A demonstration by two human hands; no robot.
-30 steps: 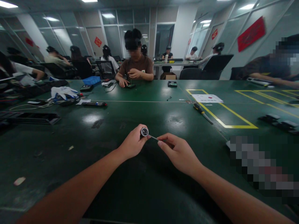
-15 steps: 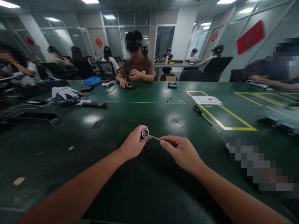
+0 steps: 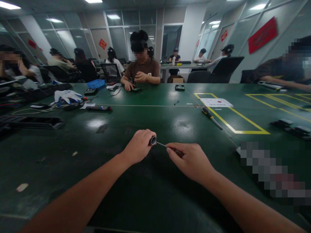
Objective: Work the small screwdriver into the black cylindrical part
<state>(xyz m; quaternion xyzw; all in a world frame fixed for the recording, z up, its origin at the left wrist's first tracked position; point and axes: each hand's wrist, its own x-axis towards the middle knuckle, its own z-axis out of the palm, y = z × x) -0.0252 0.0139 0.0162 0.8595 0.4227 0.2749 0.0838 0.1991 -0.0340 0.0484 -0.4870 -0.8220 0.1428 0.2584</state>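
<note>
My left hand [image 3: 138,146] is closed around a small round cylinder [image 3: 153,140], with its dark, hollow, metal-rimmed end turned toward the right. Most of the cylinder's body is hidden by the fingers. In my right hand [image 3: 188,158] is a thin screwdriver [image 3: 160,144], its handle pinched between thumb and fingers. The metal shaft points left, and its tip reaches the open end of the cylinder; how deep it goes I cannot make out. Both hands are above the green table [image 3: 136,197].
A yellow-and-black screwdriver [image 3: 212,118] and a paper sheet [image 3: 217,102] lie to the right near yellow tape. Gloves [image 3: 66,97], a dark pen-shaped tool [image 3: 99,108] and a blue basket [image 3: 96,84] are at the left. A person [image 3: 142,69] works across the table.
My left hand has turned the cylinder, so its open end faces more to the right. My right hand has rotated slightly, and more of the screwdriver handle shows.
</note>
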